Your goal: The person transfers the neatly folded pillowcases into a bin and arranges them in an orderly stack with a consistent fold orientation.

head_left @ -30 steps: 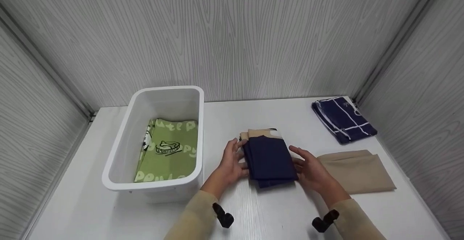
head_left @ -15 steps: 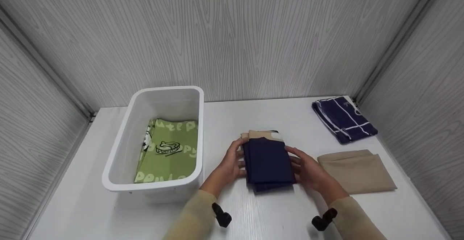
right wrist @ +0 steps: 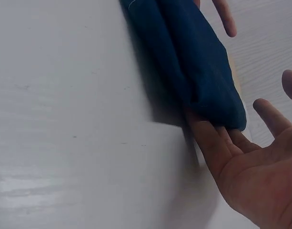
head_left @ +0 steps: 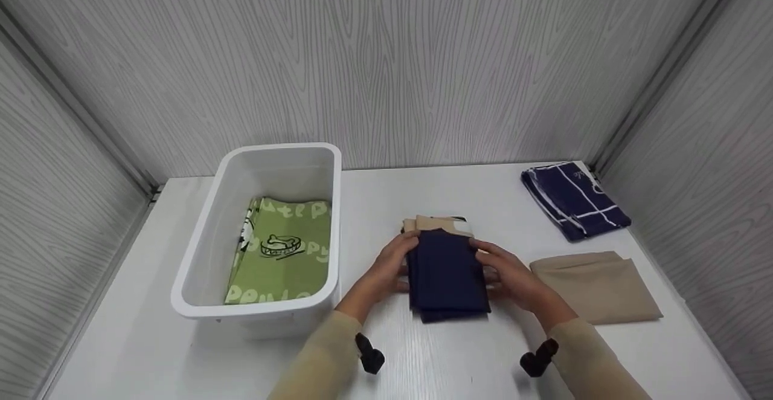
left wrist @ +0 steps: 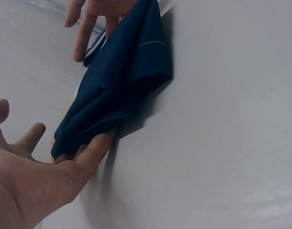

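Note:
A folded navy cloth [head_left: 450,273], with a beige and white band along its far end, lies between the hands on the white table. The left hand [head_left: 386,270] is at its left side. In the left wrist view, some of this hand's fingers [left wrist: 95,150] reach straight under the cloth while the thumb stands apart. Opposite it, the right hand [head_left: 513,279] touches the right side. The right wrist view shows fingers [right wrist: 210,140] tucked under that edge, with the thumb apart. The fingertips beneath the cloth are hidden.
To the left stands a white plastic bin [head_left: 202,237] holding a folded green printed cloth [head_left: 296,273]. A folded beige cloth [head_left: 598,288] lies by the right forearm. Behind it is a navy cloth with white lines [head_left: 574,200]. Grey wood-grain panels [head_left: 386,67] enclose the table.
Both hands have closed in on the navy cloth's sides, and their upper fingers now lie at its top edges. The cloth has shifted slightly toward the person and its layers line up more.

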`<state>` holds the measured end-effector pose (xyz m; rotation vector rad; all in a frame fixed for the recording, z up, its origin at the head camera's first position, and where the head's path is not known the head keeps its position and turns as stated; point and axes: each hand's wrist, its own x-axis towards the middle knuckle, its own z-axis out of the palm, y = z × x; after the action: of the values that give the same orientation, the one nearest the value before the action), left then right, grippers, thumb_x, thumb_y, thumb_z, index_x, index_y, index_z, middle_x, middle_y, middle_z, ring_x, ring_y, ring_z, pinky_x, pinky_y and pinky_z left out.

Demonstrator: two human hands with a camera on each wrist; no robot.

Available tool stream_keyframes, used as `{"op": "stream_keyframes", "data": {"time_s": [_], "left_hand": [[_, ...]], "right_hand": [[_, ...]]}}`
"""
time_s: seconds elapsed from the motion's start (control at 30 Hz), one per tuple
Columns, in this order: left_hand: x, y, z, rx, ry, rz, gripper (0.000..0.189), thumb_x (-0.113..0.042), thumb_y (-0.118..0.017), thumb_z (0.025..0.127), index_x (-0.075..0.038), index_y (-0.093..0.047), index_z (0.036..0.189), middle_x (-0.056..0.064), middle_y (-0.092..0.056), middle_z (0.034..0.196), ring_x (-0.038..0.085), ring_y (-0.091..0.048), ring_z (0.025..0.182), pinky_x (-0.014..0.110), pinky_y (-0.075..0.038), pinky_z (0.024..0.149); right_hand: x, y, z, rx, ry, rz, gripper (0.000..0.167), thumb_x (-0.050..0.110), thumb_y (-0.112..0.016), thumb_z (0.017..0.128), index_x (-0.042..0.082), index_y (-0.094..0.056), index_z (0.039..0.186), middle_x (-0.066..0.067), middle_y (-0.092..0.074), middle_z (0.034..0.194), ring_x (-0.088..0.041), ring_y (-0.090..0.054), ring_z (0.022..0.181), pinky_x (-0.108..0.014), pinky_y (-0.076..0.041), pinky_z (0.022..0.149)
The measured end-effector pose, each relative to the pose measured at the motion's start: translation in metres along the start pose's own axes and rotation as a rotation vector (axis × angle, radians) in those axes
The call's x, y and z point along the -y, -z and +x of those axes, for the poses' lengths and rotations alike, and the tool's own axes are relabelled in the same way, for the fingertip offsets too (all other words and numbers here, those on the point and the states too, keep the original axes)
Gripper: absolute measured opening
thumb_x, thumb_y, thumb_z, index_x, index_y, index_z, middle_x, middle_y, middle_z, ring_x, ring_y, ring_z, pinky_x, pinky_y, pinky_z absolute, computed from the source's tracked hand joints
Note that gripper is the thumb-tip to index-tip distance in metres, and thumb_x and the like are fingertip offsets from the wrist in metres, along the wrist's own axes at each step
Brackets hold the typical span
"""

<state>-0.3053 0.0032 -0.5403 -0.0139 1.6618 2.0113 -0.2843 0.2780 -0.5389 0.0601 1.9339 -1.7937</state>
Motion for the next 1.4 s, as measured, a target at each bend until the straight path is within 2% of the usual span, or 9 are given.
{"op": "stream_keyframes", "data": {"time_s": [0.17,0.27,0.33,0.47,0.7,1.0,1.2,1.27,1.4], "left_hand": [[0.0,0.0,0.001,-0.029,-0.011,0.044,0.056,-0.037,-0.056,0.098,-0.025,-0.041,0.151,0.013,-0.04,0.152,0.037,-0.061,0.115,0.05,-0.057,0.083],[0.002,0.0,0.003,-0.043,-0.025,0.094,0.058,-0.026,-0.061,0.097,-0.025,-0.042,0.151,0.014,-0.038,0.153,0.037,-0.057,0.12,0.05,-0.056,0.086],[0.003,0.001,0.005,-0.04,-0.049,0.137,0.06,-0.02,-0.063,0.096,-0.024,-0.041,0.151,0.015,-0.036,0.155,0.037,-0.053,0.125,0.05,-0.056,0.086],[0.005,0.001,0.006,-0.029,-0.082,0.196,0.063,-0.014,-0.066,0.094,-0.025,-0.042,0.151,0.016,-0.036,0.154,0.037,-0.048,0.13,0.05,-0.057,0.084],[0.005,0.003,0.008,-0.034,-0.107,0.258,0.064,-0.009,-0.068,0.092,-0.026,-0.045,0.149,0.015,-0.036,0.154,0.038,-0.051,0.125,0.05,-0.058,0.081],[0.007,0.003,0.01,-0.065,-0.166,0.39,0.066,-0.001,-0.069,0.089,-0.021,-0.047,0.148,0.015,-0.038,0.154,0.035,-0.037,0.14,0.05,-0.05,0.099],[0.007,0.003,0.009,-0.085,-0.181,0.457,0.065,-0.002,-0.069,0.088,-0.019,-0.047,0.147,0.013,-0.038,0.156,0.032,-0.033,0.144,0.048,-0.039,0.11],[0.006,0.003,0.009,-0.085,-0.178,0.464,0.064,-0.001,-0.069,0.088,-0.019,-0.048,0.147,0.012,-0.036,0.157,0.031,-0.032,0.145,0.048,-0.039,0.111],[0.007,0.002,0.009,-0.078,-0.152,0.457,0.06,0.0,-0.068,0.089,-0.017,-0.052,0.144,0.013,-0.036,0.157,0.031,-0.037,0.14,0.044,-0.049,0.1]], "right_hand": [[-0.001,0.001,0.003,-0.035,0.012,-0.047,0.06,0.032,-0.057,0.101,0.025,-0.035,0.156,-0.021,-0.032,0.156,-0.042,-0.049,0.13,-0.047,-0.052,0.093],[-0.001,0.002,0.004,-0.048,0.016,-0.076,0.062,0.027,-0.061,0.098,0.025,-0.036,0.155,-0.021,-0.041,0.148,-0.033,-0.058,0.117,-0.043,-0.054,0.088],[0.0,0.001,0.005,-0.057,0.011,-0.084,0.063,0.023,-0.062,0.097,0.025,-0.037,0.155,-0.02,-0.043,0.146,-0.03,-0.059,0.112,-0.042,-0.055,0.085],[0.001,0.001,0.005,-0.072,0.006,-0.11,0.066,0.015,-0.064,0.095,0.024,-0.038,0.154,-0.02,-0.042,0.146,-0.03,-0.055,0.113,-0.04,-0.055,0.085],[0.002,0.001,0.004,-0.063,0.018,-0.143,0.068,0.011,-0.065,0.092,0.02,-0.038,0.154,-0.021,-0.042,0.144,-0.031,-0.054,0.117,-0.044,-0.054,0.089],[0.0,-0.003,0.004,-0.087,0.022,-0.169,0.072,0.005,-0.068,0.087,0.02,-0.042,0.152,-0.019,-0.038,0.149,-0.032,-0.052,0.121,-0.042,-0.054,0.089],[-0.002,-0.003,0.006,-0.099,0.057,-0.155,0.071,-0.001,-0.067,0.086,0.016,-0.044,0.151,-0.019,-0.038,0.148,-0.029,-0.053,0.113,-0.037,-0.055,0.082],[-0.003,-0.003,0.006,-0.096,0.067,-0.154,0.071,-0.002,-0.067,0.086,0.015,-0.044,0.151,-0.019,-0.039,0.147,-0.029,-0.054,0.111,-0.037,-0.056,0.08],[-0.004,-0.003,0.005,-0.099,0.075,-0.167,0.072,-0.002,-0.067,0.085,0.016,-0.044,0.151,-0.019,-0.04,0.145,-0.028,-0.055,0.11,-0.037,-0.056,0.079]]}}
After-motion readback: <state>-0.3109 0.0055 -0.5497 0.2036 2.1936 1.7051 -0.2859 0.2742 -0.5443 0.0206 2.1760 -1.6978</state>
